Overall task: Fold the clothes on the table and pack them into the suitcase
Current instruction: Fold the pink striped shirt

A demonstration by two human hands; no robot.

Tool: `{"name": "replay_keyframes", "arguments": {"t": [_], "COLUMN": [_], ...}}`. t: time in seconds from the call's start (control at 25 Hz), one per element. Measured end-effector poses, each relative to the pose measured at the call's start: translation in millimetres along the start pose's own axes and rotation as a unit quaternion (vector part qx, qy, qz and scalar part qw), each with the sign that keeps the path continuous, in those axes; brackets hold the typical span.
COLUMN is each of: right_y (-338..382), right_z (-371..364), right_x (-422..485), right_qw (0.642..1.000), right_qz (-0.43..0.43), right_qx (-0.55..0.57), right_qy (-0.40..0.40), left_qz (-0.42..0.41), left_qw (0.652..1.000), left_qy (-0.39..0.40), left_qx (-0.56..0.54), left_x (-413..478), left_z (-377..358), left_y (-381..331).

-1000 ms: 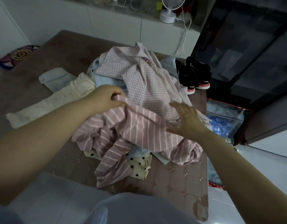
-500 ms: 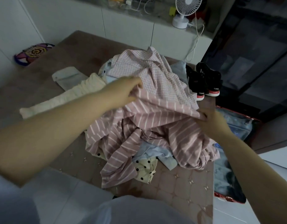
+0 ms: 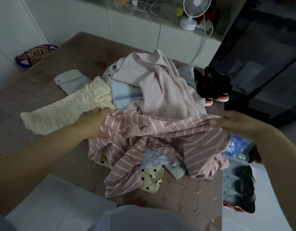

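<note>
Both hands, left hand (image 3: 92, 123) at 9 o'clock and right hand (image 3: 235, 121) at 3, pinch the striped shirt (image 3: 160, 130), limp and light, best held by its stretched top edge.

The scene is dim overall, with a cool grey cast and muted colours. The brightest surfaces are the white cabinet fronts (image 3: 132, 29) at the top and the pale floor tiles (image 3: 49, 207) at bottom left; no lamp is visible. Shadows are soft and diffuse. The dark glass-fronted cabinet (image 3: 263, 52) at right carries faint, blurred reflections. Wide-angle distortion bows straight lines near the frame edges, and both forearms appear enlarged toward the lower corners. Fine detail is soft throughout, with slight smearing on the pink striped garment (image 3: 160, 135).
</note>
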State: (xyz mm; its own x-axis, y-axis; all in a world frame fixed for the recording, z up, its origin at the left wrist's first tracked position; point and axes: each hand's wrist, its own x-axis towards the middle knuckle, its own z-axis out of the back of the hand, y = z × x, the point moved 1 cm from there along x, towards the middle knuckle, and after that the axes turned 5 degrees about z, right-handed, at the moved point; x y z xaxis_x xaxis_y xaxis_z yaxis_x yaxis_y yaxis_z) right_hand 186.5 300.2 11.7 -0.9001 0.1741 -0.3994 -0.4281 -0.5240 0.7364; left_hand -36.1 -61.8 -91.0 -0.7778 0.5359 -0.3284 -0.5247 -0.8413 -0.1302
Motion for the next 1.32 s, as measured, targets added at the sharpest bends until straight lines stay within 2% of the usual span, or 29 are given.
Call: {"name": "replay_keyframes", "arguments": {"t": [0.08,0.2,0.32,0.4,0.44,0.48,0.52,0.6,0.68,0.72,0.8,0.88,0.92,1.04,1.08,1.16,1.2,1.28,1.32], "right_y": [3.7,0.9,10.6,11.8,8.3,6.3,5.9,3.3,9.1,15.3,21.4,16.6,5.5,-38.4,-45.9,-44.0,-40.6,-28.0,-16.6], "right_z": [10.4,23.2,33.3,43.6,50.1,55.0,55.2,44.0,16.9,-2.7,-49.9,-99.3,-120.6,-166.4,-173.2,-175.8,-169.9,-155.7,-145.8], "right_x": [11.1,33.7,54.4,72.7,85.1,96.6,107.4,119.6,122.7,120.1,103.2,76.2,65.0,50.7,49.1,44.9,44.8,39.7,33.6], "right_qw": [0.996,0.984,0.967,0.937,0.925,0.921,0.919,0.921,0.924,0.93,0.95,0.95,0.944,0.914,0.919,0.949,0.962,0.981,0.981], "right_qz": [0.015,0.003,0.0,-0.038,-0.072,-0.095,-0.098,-0.088,-0.003,0.064,0.159,0.208,0.212,0.243,0.238,0.203,0.166,0.105,0.108], "right_qx": [0.076,0.142,0.226,0.267,0.212,0.108,0.004,-0.069,-0.151,-0.181,-0.2,-0.227,-0.25,-0.323,-0.312,-0.225,-0.182,-0.074,-0.004], "right_qy": [-0.046,-0.111,-0.115,-0.222,-0.305,-0.361,-0.381,-0.374,-0.352,-0.313,-0.179,-0.054,-0.022,-0.024,-0.045,-0.082,-0.116,-0.147,-0.16], "left_qz": [-0.027,-0.075,-0.086,-0.061,-0.047,-0.036,-0.03,-0.023,-0.02,-0.021,-0.027,-0.035,-0.036,-0.124,-0.167,-0.216,-0.217,-0.203,-0.195], "left_qw": [0.999,0.992,0.985,0.983,0.975,0.962,0.944,0.913,0.894,0.897,0.909,0.909,0.917,0.958,0.968,0.969,0.967,0.967,0.969], "left_qy": [0.029,0.011,0.004,-0.056,-0.105,-0.152,-0.191,-0.213,-0.173,-0.169,-0.202,-0.231,-0.221,-0.151,-0.124,-0.115,-0.125,-0.143,-0.147], "left_qx": [-0.033,-0.104,-0.147,-0.166,-0.189,-0.226,-0.266,-0.346,-0.414,-0.407,-0.363,-0.344,-0.33,-0.209,-0.14,0.017,0.056,0.057,0.044], "left_x": [1.2,17.7,41.7,64.3,78.9,93.0,105.9,124.2,134.4,134.8,122.0,97.2,79.6,20.4,3.0,-18.7,-22.4,-27.8,-32.1], "left_z": [2.0,44.3,111.2,146.1,157.7,165.4,169.3,167.7,154.8,145.1,120.3,89.5,72.3,18.2,-0.3,-34.9,-43.3,-45.8,-44.3], "left_y": [4.0,13.9,20.8,17.2,13.6,7.9,-0.8,-19.0,-32.2,-33.5,-26.9,-10.0,-1.8,5.0,2.9,1.2,4.4,11.4,14.7]}}
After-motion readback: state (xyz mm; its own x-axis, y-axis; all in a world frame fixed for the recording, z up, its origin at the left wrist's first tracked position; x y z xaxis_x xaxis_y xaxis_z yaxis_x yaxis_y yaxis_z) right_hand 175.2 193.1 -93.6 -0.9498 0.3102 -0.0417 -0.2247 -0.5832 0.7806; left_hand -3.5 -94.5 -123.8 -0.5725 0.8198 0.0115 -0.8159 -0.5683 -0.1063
